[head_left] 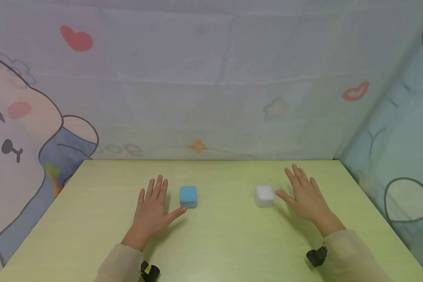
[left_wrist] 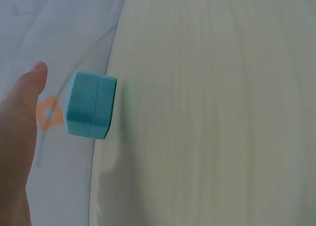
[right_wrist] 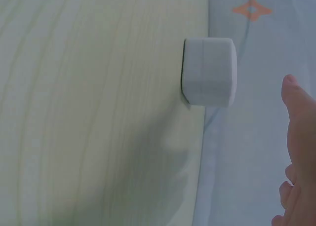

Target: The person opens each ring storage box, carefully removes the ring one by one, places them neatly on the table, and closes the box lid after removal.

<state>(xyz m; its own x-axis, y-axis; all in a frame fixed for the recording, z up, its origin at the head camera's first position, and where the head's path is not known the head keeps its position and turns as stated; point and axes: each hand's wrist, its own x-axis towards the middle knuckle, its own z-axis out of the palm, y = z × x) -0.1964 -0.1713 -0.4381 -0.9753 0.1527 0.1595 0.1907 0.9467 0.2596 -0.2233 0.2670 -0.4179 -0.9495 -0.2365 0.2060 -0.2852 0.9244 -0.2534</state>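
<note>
So, left hand [head_left: 150, 216]: splayed out straight over the pale yellow-green wood-grained counter [head_left: 229, 243], just beside a light-blue cube with rounded edges [head_left: 188, 197]
Right hand [head_left: 306, 200]: same deal, spread wide, pretty close to a white cube with rounded edges [head_left: 264, 196]
Blue cube: sitting on the counter between both hands, small gap showing in the left wrist view
White cube: also on the counter, well apart from the blue one
Backdrop [head_left: 197, 51]: pale printed fabric, red heart [head_left: 78, 40], cartoon bear [head_left: 24, 133]
</note>
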